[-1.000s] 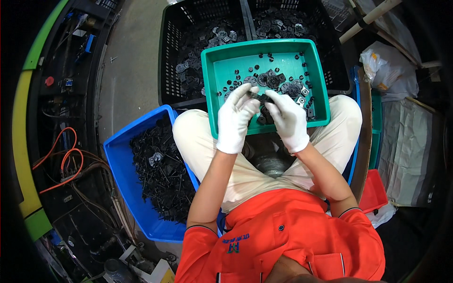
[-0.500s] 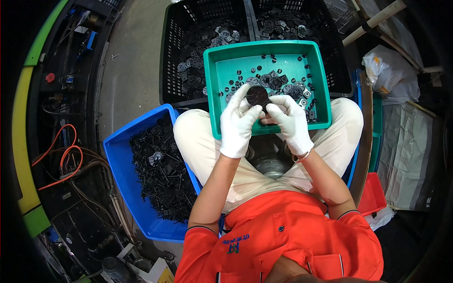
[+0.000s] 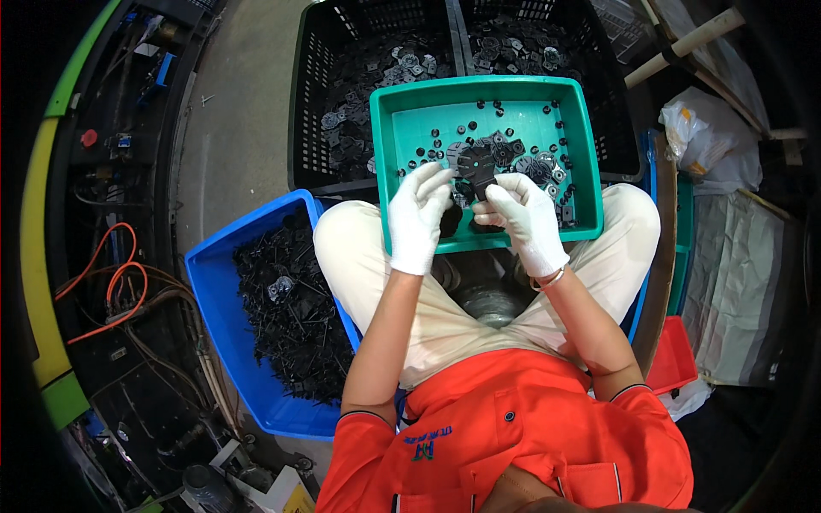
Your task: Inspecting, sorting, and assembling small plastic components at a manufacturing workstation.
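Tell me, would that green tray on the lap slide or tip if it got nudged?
Probably it could tip: the green tray rests across the knees with no flat support. It looks like stiff plastic, lightly loaded with small black parts, so a nudge might shift it, and the parts would likely scatter.

Not much packaging around here: a white plastic bag [image 3: 703, 137] sits crumpled at the far right, next to the black crate, and a grey-white woven sack [image 3: 742, 291] lies flat just below it. No signs, labels or screens that I can see.

floor [image 3: 239, 145]: concrete | black crate [image 3: 316, 111] | blue bin [image 3: 214, 291] beside it
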A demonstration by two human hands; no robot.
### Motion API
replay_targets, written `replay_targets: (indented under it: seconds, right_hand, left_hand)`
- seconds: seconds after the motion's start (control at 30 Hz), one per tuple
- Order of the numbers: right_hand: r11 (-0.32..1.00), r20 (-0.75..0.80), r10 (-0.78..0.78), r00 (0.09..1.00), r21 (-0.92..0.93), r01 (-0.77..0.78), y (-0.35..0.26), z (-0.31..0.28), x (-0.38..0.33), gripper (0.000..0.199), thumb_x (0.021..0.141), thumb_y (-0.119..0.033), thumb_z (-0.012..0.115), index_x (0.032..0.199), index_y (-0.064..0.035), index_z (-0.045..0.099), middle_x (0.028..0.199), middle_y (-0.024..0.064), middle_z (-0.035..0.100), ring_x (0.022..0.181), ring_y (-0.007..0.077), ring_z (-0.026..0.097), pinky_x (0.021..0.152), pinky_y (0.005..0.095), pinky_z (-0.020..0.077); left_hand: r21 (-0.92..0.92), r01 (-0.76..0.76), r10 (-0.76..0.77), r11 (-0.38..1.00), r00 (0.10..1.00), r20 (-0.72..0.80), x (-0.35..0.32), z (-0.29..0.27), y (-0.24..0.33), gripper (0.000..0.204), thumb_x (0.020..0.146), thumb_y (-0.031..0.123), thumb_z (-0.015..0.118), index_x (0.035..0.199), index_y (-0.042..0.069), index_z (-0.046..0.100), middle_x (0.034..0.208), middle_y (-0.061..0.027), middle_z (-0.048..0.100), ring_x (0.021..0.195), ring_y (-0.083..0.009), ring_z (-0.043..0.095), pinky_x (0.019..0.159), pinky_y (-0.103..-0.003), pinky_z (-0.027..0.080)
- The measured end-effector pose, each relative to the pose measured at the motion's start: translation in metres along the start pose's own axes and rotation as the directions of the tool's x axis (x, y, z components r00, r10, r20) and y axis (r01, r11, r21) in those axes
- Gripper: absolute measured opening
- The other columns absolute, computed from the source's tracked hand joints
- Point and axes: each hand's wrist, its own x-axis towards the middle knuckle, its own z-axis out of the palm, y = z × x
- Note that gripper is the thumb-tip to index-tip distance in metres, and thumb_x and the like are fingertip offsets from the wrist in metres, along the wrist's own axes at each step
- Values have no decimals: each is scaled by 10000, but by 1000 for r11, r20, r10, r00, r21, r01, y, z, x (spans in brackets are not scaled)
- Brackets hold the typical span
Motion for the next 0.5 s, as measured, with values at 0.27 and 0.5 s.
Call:
replay_targets:
  seconds: [0.27, 0.5]
  right_hand:
    - [992, 204, -124, 971, -9, 128, -43, 27, 82, 393, 928, -225, 595, 1192, 55, 514, 1028, 151, 634, 837, 189, 662, 760, 288, 557]
    - [943, 132, -162, 978, -273, 193, -40, 13, 128, 355, 922, -220, 583, 1162, 40, 547, 1032, 123, 638, 869, 170, 639, 749, 275, 538]
  left_hand:
    - [824, -132, 99, 552, 991, 92, 39, -19, -30, 460, 777, 48, 655, 1222, 15, 545, 1131, -174, 632, 1023, -276, 625, 885, -323, 484]
    - [963, -190, 152, 192, 975, 162, 67, 14, -28, 407, 745, 223, 724, 1089, 62, 579, 992, -163, 574, 968, -356, 567, 830, -441, 474]
